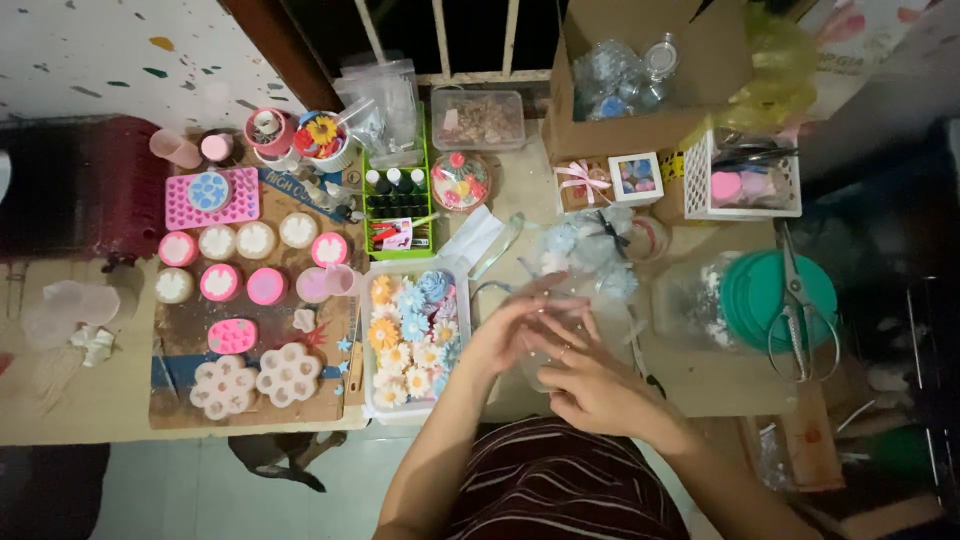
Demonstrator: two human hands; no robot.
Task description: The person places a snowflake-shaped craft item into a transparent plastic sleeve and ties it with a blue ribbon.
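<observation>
My left hand (pixel 510 330) and my right hand (pixel 590 380) meet over the table just right of a white tray (pixel 372 400) filled with several small coloured flower shapes. Both hands close around a clear plastic bag or wrapper (pixel 565 315), which is blurred and hard to make out. Beyond the fingers lies a bunch of clear wrapped bundles with pale blue flowers and a dark bow (pixel 590 250).
A wooden board (pixel 330 400) at left carries several pink and white moulds. A green rack of small bottles (pixel 395 195), a cardboard box (pixel 640 110), a white basket (pixel 745 175) and scissors (pixel 800 300) on a green lid (pixel 760 290) stand around.
</observation>
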